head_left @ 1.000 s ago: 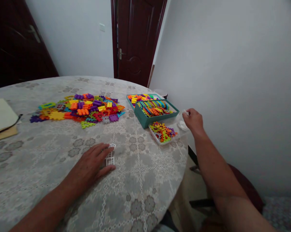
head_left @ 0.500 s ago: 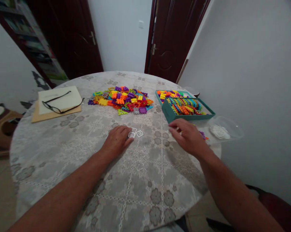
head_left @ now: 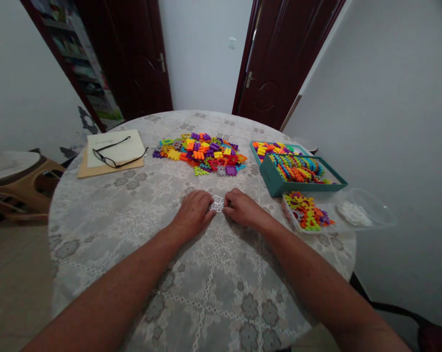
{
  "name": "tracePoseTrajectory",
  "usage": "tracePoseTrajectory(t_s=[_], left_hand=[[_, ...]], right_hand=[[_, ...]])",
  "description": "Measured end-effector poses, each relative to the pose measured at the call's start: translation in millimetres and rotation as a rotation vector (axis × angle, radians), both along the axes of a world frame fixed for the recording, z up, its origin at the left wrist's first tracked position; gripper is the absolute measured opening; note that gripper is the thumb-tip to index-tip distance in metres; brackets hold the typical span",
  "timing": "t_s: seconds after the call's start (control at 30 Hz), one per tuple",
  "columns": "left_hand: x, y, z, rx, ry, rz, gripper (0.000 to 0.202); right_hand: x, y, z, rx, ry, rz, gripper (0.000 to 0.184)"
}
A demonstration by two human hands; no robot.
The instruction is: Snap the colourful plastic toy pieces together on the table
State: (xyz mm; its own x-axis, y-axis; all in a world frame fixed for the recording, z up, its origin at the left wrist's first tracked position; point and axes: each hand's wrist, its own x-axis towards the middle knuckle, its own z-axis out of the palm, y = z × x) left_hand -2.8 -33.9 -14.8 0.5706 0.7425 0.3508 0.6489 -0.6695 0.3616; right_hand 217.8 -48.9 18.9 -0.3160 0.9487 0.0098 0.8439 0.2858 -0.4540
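Observation:
Small white grid-patterned plastic pieces (head_left: pixel 217 203) are together between my hands, just above or on the tablecloth. At their left edge, my left hand (head_left: pixel 193 210) is closed, with thumb and fingertips pinching a piece. From the other side my right hand (head_left: pixel 243 208) is closed too, its thumb and forefinger meeting at the pieces' right edge. How many pieces there are, and which hand grips which, is partly hidden by the fingers. Beyond the hands lies a heap of colourful plastic building pieces (head_left: pixel 209 154).
To the right stand a green box (head_left: pixel 298 187) of stacked coloured pieces, a second box (head_left: pixel 255 150) behind it, and a clear tray (head_left: pixel 294 222) of connectors. A clear lid (head_left: pixel 380 210) holds white pieces. Black glasses (head_left: pixel 113 161) rest on papers (head_left: pixel 87 166) at left.
My right hand has moved left from beside the green box to the white pieces. The separate white piece is now together with the others between both hands. The view has shifted slightly left.

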Motion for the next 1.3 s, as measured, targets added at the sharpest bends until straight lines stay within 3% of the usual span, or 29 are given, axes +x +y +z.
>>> tracePoseTrajectory(t_s=[0.13, 0.3, 0.4, 0.6, 0.87, 1.1, 1.3], left_hand=[[2, 1, 0.7, -0.041, -0.030, -0.009, 0.019], [4, -1, 1.9, -0.036, -0.025, -0.032, 0.012], [3, -1, 1.1, -0.027, -0.033, -0.037, 0.010], [1, 3, -2.8, 0.014, -0.021, -0.072, 0.008], [2, 1, -0.4, 0.018, -0.011, -0.062, 0.008], [0, 1, -0.2, 0.017, -0.055, -0.069, 0.012], [-2, 0, 1.6, 0.014, -0.087, -0.070, 0.025]], right_hand=[[4, 1, -5.1, 0.042, 0.069, -0.014, 0.023], [2, 3, -1.5, 0.003, 0.019, -0.043, 0.015], [-1, 2, -0.5, -0.009, 0.086, 0.022, 0.010], [-6, 12, -10.0, 0.014, 0.162, 0.120, 0.047], [-10, 25, -13.5, 0.058, 0.051, 0.253, 0.042], [-11, 26, -3.3, -0.018, 0.010, 0.143, 0.014], [-6, 26, -7.2, -0.026, 0.025, 0.062, 0.031]])
